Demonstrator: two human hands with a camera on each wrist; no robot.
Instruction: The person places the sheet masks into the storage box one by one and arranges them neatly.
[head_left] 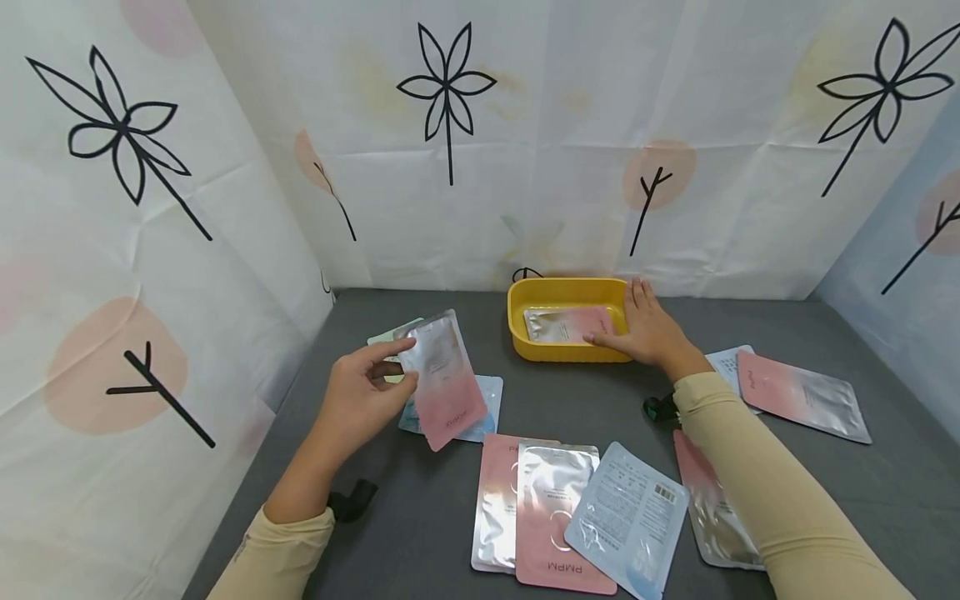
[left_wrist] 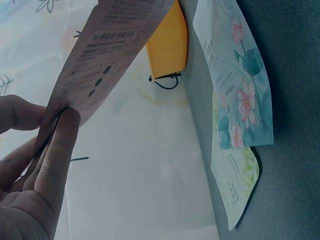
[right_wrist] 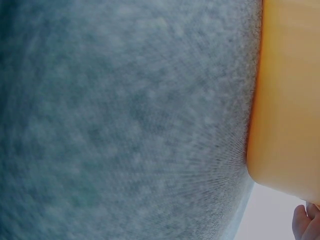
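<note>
My left hand (head_left: 367, 396) pinches a pink-and-silver sachet (head_left: 442, 379) between thumb and fingers, tilted up above the table. Its printed back (left_wrist: 95, 65) faces the left wrist camera. Below it lie a blue flowered sachet (left_wrist: 242, 95) and a pale green sachet (left_wrist: 235, 185), overlapping. My right hand (head_left: 654, 329) rests at the right end of a yellow basket (head_left: 566, 353), fingers straight along that end and thumb reaching over the front rim. Inside the basket lies another pink-and-silver sachet (head_left: 568, 324). Only fingertips (right_wrist: 301, 220) of the right hand show in its wrist view, past the basket's corner.
In front lie two overlapping pink-and-silver sachets (head_left: 558, 533) and a blue sachet (head_left: 630, 521). To the right, a pink sachet (head_left: 806, 396) partly covers a pale blue one (head_left: 727, 365). Another pink sachet (head_left: 712, 508) lies partly under the right sleeve. Patterned cloth (head_left: 540, 208) stands behind the grey table.
</note>
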